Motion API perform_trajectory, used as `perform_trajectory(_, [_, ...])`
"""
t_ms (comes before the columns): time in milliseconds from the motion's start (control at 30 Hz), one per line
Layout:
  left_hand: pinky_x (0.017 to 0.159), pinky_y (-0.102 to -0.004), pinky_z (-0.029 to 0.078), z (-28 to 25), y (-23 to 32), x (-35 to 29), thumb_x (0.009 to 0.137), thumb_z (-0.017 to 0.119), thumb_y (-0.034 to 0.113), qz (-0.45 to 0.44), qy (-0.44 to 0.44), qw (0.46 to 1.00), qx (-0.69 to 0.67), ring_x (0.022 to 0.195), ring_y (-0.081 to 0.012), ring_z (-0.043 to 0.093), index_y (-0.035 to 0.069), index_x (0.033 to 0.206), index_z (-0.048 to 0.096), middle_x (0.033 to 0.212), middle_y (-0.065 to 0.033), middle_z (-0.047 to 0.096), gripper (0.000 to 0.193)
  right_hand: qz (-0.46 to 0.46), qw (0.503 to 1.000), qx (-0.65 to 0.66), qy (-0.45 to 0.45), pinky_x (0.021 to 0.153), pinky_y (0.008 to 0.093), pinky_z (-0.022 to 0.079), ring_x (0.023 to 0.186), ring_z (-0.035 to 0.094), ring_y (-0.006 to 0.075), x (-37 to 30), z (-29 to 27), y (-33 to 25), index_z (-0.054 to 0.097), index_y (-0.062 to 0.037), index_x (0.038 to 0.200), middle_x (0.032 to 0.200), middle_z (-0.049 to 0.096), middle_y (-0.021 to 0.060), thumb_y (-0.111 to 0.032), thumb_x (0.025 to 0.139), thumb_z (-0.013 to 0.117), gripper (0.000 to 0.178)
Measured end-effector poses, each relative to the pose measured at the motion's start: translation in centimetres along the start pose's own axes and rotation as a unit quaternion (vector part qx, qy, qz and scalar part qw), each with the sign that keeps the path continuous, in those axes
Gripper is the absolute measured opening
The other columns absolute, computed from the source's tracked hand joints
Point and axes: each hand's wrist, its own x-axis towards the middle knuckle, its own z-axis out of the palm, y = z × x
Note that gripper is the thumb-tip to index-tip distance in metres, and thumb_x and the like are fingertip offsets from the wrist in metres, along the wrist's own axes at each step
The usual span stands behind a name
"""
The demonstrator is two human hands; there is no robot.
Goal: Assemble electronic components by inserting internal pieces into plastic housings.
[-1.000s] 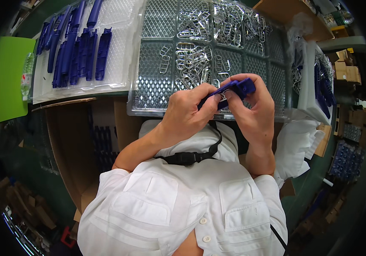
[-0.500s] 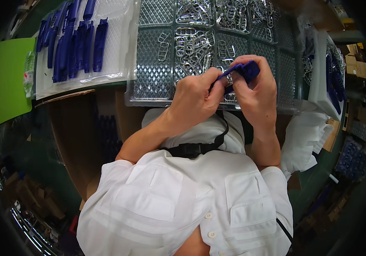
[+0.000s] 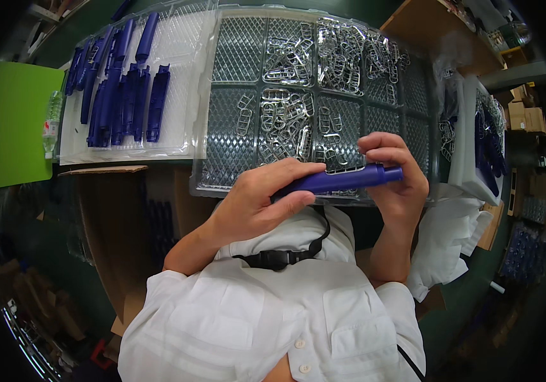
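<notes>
A long blue plastic tube-shaped part (image 3: 343, 182), with a narrower stepped right end, lies across both hands above the tray's near edge. My left hand (image 3: 254, 194) is closed round its left end, thumb in front and fingers behind. At the right end, my right hand (image 3: 407, 191) curls loosely about it, two fingers raised off the part and the thumb hidden. A silvery metal strip (image 3: 346, 170) shows along the part's upper edge. Just beyond, a clear compartment tray (image 3: 225, 137) holds many wire-like metal buckles (image 3: 286, 124) in several compartments.
Another clear tray (image 3: 187, 121) at left carries several blue plastic pieces (image 3: 158, 105). Beside it are a plastic bottle (image 3: 50, 124) and a green board (image 3: 12, 127). A white box (image 3: 467, 143) with blue pieces stands at right. An open carton (image 3: 104, 229) sits below the table edge.
The blue part was pinched small between both hands over the tray; now it lies lengthwise, left to right. My hands have moved nearer to me, and the right fingers have loosened.
</notes>
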Motion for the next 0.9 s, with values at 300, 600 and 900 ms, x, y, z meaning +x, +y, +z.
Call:
perform_trajectory(300, [0.084, -0.0373, 0.059, -0.1, 1.4, 0.9, 0.080, 0.085, 0.001, 0.094, 0.084, 0.989, 0.082, 0.100, -0.0298, 0.072, 0.001, 0.129, 0.067, 0.115, -0.0161, 0.069, 0.053, -0.038, 0.996, -0.085, 0.010, 0.096, 0.0372, 0.055, 0.112, 0.070, 0.0304, 0.5, -0.6, 0.2, 0.070, 0.0022, 0.111, 0.122, 0.070, 0.0192, 0.015, 0.067, 0.066, 0.046])
perform_trajectory(600, [0.085, -0.0377, 0.060, -4.4, 1.8, 5.3, 0.082, 0.084, 0.002, 0.123, 0.064, 0.967, 0.215, 0.102, -0.0306, 0.071, 0.003, 0.131, 0.065, 0.118, -0.0154, 0.067, 0.053, 0.048, 0.991, -0.074, 0.098, 0.090, 0.0297, 0.054, 0.108, 0.068, 0.0204, -1.3, -3.0, 2.1, 0.070, 0.0010, 0.111, 0.126, 0.070, 0.0147, 0.012, 0.083, 0.070, 0.030])
perform_trajectory(900, [0.087, -0.0397, 0.058, -8.5, 0.1, 14.1, 0.086, 0.081, 0.006, 0.154, 0.074, 0.929, 0.329, 0.101, -0.0318, 0.071, 0.004, 0.129, 0.066, 0.116, -0.0144, 0.067, 0.046, 0.111, 0.981, -0.063, 0.146, 0.085, 0.0280, 0.053, 0.101, 0.068, 0.0175, -4.5, -4.3, 2.6, 0.070, 0.0018, 0.105, 0.119, 0.071, 0.0127, 0.011, 0.089, 0.067, 0.019])
